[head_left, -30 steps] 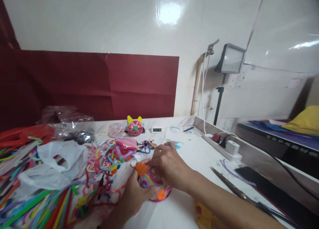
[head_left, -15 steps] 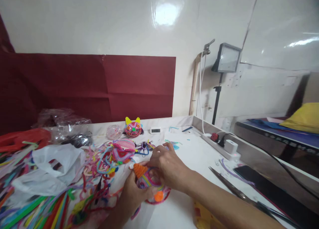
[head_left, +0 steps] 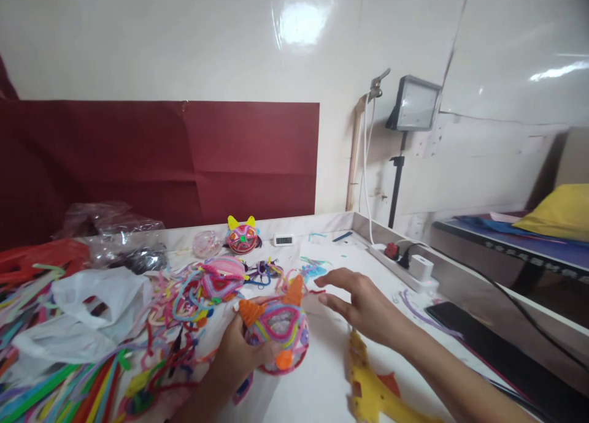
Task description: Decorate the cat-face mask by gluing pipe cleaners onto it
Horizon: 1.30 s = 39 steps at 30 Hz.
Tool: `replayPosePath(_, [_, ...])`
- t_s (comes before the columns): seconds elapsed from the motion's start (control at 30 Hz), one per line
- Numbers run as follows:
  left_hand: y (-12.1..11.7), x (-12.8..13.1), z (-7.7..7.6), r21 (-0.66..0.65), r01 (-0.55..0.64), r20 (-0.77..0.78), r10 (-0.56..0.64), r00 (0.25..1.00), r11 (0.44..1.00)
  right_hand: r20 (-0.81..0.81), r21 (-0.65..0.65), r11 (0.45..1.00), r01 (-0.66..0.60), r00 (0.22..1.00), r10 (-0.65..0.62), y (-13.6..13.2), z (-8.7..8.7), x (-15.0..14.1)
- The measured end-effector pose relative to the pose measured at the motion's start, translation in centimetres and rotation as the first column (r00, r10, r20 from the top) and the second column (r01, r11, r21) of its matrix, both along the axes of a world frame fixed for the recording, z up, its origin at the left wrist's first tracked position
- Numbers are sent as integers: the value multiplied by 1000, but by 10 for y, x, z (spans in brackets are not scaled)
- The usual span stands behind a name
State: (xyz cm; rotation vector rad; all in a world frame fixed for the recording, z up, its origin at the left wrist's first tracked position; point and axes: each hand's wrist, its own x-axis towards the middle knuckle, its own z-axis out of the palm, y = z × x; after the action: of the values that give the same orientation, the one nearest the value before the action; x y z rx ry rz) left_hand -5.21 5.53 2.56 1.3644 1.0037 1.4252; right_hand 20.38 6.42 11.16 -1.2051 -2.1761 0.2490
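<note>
Orange fuzzy wire formed the two pointed ears of a round, multicoloured animal head (head_left: 280, 326), which sat in the near middle of the white tabletop (head_left: 329, 380), tilted back and held in the left hand (head_left: 237, 352). That hand's thumb pressed on the head's near left side; the fingers were hidden behind it, so how they gripped could not be told. The right hand (head_left: 363, 300) was just to the right, apart from the head, its thumb and fingers spread. A thin red strip (head_left: 316, 291) showed near its fingertips; whether they touched it could not be told.

Below the right hand, a yellow plastic tool with an orange part (head_left: 368, 380), like a glue gun, was cut off by the near edge. Beyond the right forearm, only a sliver of a long dark tool (head_left: 510, 393) showed, and a flat black phone-like slab (head_left: 497, 343) ran out of view at right. On the left, a crumpled white plastic bag (head_left: 99, 297) covered part of a heap of coloured fuzzy sticks (head_left: 78, 392), cut off by the left edge. At the far side, the small white digital clock's (head_left: 283, 240) digits were too small to read.
</note>
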Motion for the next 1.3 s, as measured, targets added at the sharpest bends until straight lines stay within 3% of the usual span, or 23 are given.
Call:
replayPosePath(0.17, [1,1,5,-29,62,105,-59,993,998,31,-131,990,55,998,-52,-7,-34,21])
replayPosePath(0.3, [-1,-1,8,-53,84,119,-78,990,995,101,-167,983,71,993,-54,-25,-33,22])
replayPosePath(0.47, [-3,-3,9,-106,87,148,-71,986,991,266,-121,989,85,963,-50,-55,-34,26])
replayPosePath(0.63, [-3,-1,13,-107,68,165,-50,985,992,323,16,990,144,936,-141,-76,-76,54])
replayPosePath(0.73, [-3,1,16,-104,99,169,-81,982,990,367,-3,986,169,917,-156,-84,-95,68])
replayPosePath(0.87, [-4,1,19,-97,91,161,-74,984,991,344,-144,979,143,935,-86,-91,-94,71])
replayPosePath(1.0, [-7,2,21,-96,82,164,-65,984,992,179,-152,982,116,980,-88,-95,-99,70])
replayPosePath(1.17, [-12,4,23,-98,76,163,-59,985,992,-19,-41,981,188,982,-189,-90,-111,68])
replayPosePath(1.3, [-12,5,24,-68,76,165,-64,984,995,44,41,967,253,966,-254,-71,-101,66])
